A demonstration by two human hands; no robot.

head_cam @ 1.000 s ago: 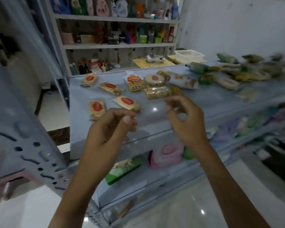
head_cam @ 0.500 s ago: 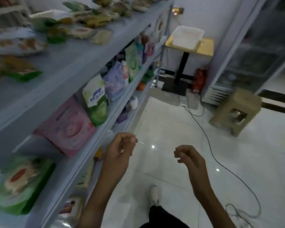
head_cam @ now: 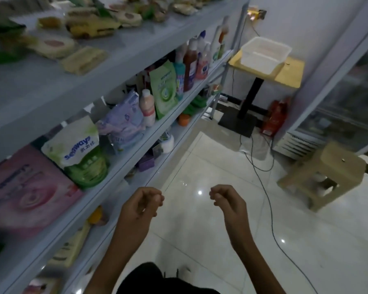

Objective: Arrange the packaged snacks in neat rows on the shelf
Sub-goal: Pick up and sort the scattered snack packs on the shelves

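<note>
White glossy floor tiles (head_cam: 210, 230) fill the aisle beside a grey metal shelf unit (head_cam: 136, 54), and the packaged snacks (head_cam: 83, 60) lie scattered on its top shelf at the upper left, loosely bunched rather than lined up, several of them blurred. Well below and apart from them, over the floor, the left hand (head_cam: 141, 203) and the right hand (head_cam: 226, 200) hang side by side with fingers curled inward, neither one holding anything. On the shelf under the snacks stand a pink box (head_cam: 28, 192), a green-and-white refill pouch (head_cam: 81, 153), a lilac pouch (head_cam: 123, 124) and a row of bottles (head_cam: 191, 60). Past the end of the unit, a white plastic tub (head_cam: 263, 54) sits on a small yellow-topped table (head_cam: 291, 75) with a black post. A glass-door fridge (head_cam: 344, 102) stands at the right, with a beige plastic stool (head_cam: 325, 175) in front of it, and a black cable (head_cam: 270, 209) trails across the tiles.
</note>
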